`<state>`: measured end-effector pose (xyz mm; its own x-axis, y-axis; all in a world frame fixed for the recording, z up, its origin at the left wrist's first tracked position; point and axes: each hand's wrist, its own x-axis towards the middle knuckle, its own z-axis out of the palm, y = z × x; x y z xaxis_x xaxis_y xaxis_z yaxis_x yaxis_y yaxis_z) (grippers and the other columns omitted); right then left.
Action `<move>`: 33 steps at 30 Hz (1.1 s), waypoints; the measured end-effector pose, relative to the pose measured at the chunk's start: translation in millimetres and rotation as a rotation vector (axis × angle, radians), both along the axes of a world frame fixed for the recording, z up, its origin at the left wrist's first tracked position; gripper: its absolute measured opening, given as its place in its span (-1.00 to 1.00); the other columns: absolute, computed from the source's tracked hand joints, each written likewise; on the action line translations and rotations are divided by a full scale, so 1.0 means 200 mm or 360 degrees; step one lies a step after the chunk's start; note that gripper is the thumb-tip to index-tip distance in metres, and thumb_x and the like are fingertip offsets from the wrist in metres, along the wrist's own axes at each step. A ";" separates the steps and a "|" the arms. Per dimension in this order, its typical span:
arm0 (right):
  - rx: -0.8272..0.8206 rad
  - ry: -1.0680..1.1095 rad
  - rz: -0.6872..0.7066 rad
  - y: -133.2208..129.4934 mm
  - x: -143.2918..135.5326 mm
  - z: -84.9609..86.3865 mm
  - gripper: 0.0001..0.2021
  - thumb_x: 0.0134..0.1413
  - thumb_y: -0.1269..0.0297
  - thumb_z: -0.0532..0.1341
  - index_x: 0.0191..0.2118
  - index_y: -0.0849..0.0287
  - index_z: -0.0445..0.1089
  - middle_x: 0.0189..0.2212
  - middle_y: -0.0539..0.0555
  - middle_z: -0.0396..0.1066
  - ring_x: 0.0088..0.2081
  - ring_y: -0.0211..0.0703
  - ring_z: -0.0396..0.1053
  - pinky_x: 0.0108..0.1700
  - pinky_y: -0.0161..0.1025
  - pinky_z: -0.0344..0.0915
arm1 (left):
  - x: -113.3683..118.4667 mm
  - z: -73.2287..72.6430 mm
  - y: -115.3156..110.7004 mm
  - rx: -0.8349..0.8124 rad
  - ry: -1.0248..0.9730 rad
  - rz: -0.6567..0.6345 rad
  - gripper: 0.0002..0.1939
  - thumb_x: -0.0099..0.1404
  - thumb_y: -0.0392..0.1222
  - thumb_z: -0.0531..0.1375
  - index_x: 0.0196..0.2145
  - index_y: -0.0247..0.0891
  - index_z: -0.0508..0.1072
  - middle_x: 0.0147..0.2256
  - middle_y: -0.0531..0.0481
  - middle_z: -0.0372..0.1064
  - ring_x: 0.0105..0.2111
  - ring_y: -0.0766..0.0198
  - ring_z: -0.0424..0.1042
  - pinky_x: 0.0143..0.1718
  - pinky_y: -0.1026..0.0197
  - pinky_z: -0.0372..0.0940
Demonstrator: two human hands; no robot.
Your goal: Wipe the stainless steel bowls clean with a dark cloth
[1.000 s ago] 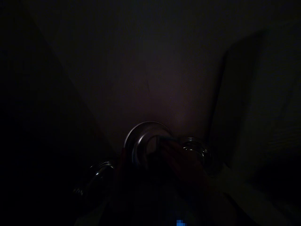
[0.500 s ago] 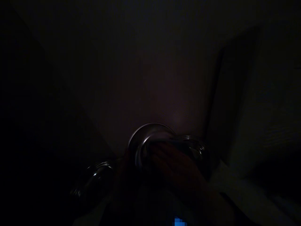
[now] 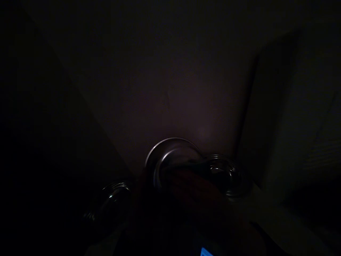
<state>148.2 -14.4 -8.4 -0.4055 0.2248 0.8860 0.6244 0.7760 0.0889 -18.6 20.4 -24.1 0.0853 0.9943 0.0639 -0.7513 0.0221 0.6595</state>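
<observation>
Shifting right hand point(image 3: 195, 193) lower, over metal bowl point(image 3: 170, 147)

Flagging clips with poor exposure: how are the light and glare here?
Head view: badly underexposed, lower left almost black; head view: thin glints pick out the middle dish and right dish; head view: the right hand barely shows.

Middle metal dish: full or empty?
Cannot tell: the dish shows bare metal up top, but the right hand and darkness hide the rest.
</observation>
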 end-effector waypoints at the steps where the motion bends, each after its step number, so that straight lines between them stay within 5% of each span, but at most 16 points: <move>1: 0.0009 0.0003 -0.0050 0.02 0.01 -0.01 -0.74 0.31 0.49 0.03 -0.06 0.35 0.44 -0.08 0.22 0.53 0.06 -0.09 0.43 0.06 -0.19 0.44 | -0.01 -0.01 0.00 -0.0010 -0.0003 -0.0008 -0.64 0.39 -0.01 0.10 -0.02 -0.32 0.42 -0.08 -0.15 0.44 -0.15 0.21 0.47 -0.10 0.04 0.40; 5: 0.0007 -0.0003 -0.0270 0.05 0.04 -0.05 -0.70 0.29 0.53 -0.01 -0.08 0.39 0.45 -0.08 0.29 0.53 0.06 0.00 0.43 0.04 -0.11 0.46 | -0.01 -0.04 0.00 -0.0047 -0.0016 -0.0029 -0.67 0.38 -0.05 0.12 -0.02 -0.31 0.42 -0.06 -0.14 0.41 -0.15 0.22 0.45 -0.11 0.05 0.40; 11: -0.0002 -0.0048 -0.0089 0.01 0.00 -0.04 -0.73 0.29 0.50 0.03 -0.05 0.34 0.46 -0.04 0.21 0.52 0.08 -0.06 0.40 0.08 -0.14 0.43 | 0.01 0.00 -0.01 -0.0085 -0.0006 -0.0008 -0.66 0.37 -0.06 0.13 0.01 -0.30 0.40 -0.04 -0.14 0.39 -0.14 0.21 0.44 -0.12 0.05 0.40; 17: 0.0011 -0.0031 -0.0280 0.04 0.04 -0.02 -0.69 0.30 0.53 -0.02 -0.09 0.41 0.46 -0.08 0.29 0.53 0.03 0.00 0.45 0.03 -0.11 0.47 | 0.00 -0.01 -0.01 -0.0072 -0.0013 -0.0004 -0.67 0.37 -0.08 0.14 0.01 -0.31 0.39 -0.04 -0.14 0.38 -0.13 0.20 0.44 -0.12 0.05 0.40; 24: 0.0058 0.0004 -0.0080 0.01 -0.02 -0.03 -0.74 0.30 0.49 0.04 -0.09 0.33 0.46 -0.08 0.18 0.54 0.04 -0.05 0.44 0.05 -0.15 0.45 | 0.02 0.03 -0.01 -0.0091 0.0004 0.0020 -0.66 0.37 -0.06 0.13 0.01 -0.30 0.40 -0.03 -0.14 0.39 -0.12 0.20 0.44 -0.10 0.03 0.39; 33: 0.0072 -0.0106 -0.0438 0.06 0.07 -0.03 -0.67 0.31 0.52 -0.05 -0.11 0.37 0.47 -0.08 0.26 0.53 -0.02 0.02 0.49 -0.05 -0.10 0.52 | -0.04 0.00 -0.01 0.0002 -0.0054 0.0069 -0.64 0.37 -0.05 0.14 0.04 -0.30 0.39 0.02 -0.16 0.36 -0.06 0.15 0.42 -0.04 -0.02 0.37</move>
